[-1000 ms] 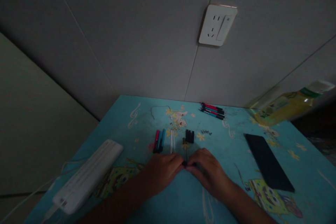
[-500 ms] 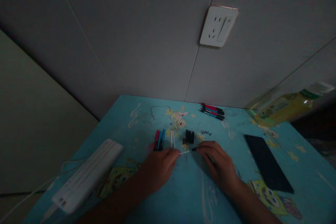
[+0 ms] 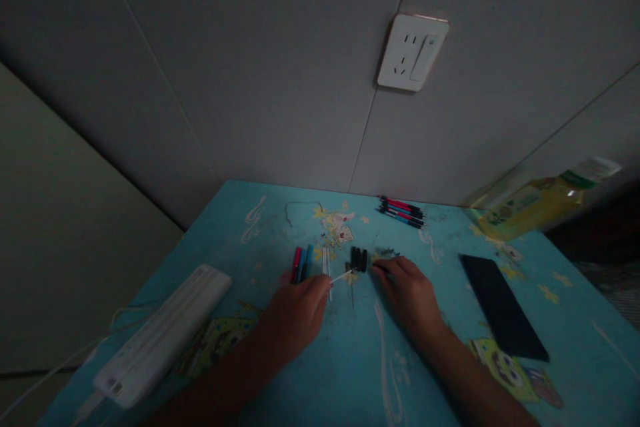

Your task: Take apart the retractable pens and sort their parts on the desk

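My left hand [image 3: 299, 312] is closed, pinching a thin white pen refill [image 3: 342, 276] whose dark tip points to the right. To its right, my right hand [image 3: 411, 295] has its fingers closed on a small black pen part [image 3: 382, 268]; the fingers cover much of it. The refill and the black part are apart. Pink and blue pen barrels [image 3: 301, 263] lie just beyond my left hand, with more white refills [image 3: 325, 259] beside them. Between the hands and farther back sit several short black pen grips [image 3: 359, 259]. Tiny dark pieces, perhaps springs [image 3: 387, 251], lie past my right fingers.
Several pens [image 3: 401, 211] lie in a bundle near the wall. A white power strip [image 3: 165, 333] with a cable is at the left. On the right are a dark flat slab [image 3: 503, 307] and a bottle of yellow liquid [image 3: 537, 203]. A wall socket [image 3: 413, 52] is above.
The refill has come away from the black part. My left hand has drawn slightly left with the refill, and my right hand has shifted a little toward the back with the black part.
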Demonstrator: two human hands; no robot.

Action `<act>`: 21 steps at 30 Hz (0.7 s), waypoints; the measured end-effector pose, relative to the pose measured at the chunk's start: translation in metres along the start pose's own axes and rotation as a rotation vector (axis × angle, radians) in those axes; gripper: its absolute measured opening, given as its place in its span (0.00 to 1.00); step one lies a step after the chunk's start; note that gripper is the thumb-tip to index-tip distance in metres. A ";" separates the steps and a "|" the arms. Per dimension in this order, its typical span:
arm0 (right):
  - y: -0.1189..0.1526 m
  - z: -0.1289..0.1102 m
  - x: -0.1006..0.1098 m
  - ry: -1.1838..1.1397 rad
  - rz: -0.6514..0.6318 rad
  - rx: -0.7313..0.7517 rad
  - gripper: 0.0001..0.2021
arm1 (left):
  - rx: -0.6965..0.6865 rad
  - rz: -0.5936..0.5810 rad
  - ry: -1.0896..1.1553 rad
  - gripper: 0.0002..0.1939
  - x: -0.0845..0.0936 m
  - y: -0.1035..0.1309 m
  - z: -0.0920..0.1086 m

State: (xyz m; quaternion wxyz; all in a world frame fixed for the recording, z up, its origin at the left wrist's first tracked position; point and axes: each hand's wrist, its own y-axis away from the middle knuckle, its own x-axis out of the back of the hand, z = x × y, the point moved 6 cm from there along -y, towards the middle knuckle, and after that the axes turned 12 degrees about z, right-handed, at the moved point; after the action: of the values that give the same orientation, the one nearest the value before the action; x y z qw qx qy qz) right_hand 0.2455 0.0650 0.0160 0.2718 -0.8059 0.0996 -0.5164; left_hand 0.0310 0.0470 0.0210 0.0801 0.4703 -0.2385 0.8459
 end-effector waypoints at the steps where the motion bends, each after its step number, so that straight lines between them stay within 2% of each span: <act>1: 0.001 -0.002 -0.003 0.039 -0.010 0.009 0.12 | -0.008 0.006 -0.003 0.11 0.000 0.000 0.000; 6: 0.006 -0.013 -0.010 0.220 -0.081 0.060 0.15 | -0.025 0.037 -0.010 0.12 -0.001 0.002 -0.002; 11: 0.005 -0.016 -0.009 0.287 -0.108 0.028 0.16 | 0.001 -0.023 -0.039 0.11 -0.002 0.001 -0.002; 16: 0.001 -0.010 -0.002 0.254 -0.119 -0.065 0.17 | -0.005 -0.057 -0.057 0.11 -0.005 0.002 -0.002; 21: 0.007 -0.004 0.001 0.122 -0.206 -0.085 0.20 | -0.019 -0.055 -0.081 0.10 -0.007 0.003 -0.002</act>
State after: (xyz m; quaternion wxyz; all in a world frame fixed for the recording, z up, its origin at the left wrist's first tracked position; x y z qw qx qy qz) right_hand 0.2430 0.0573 0.0143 0.1766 -0.7897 0.0545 -0.5849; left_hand 0.0320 0.0463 0.0134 0.0981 0.5096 -0.2367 0.8214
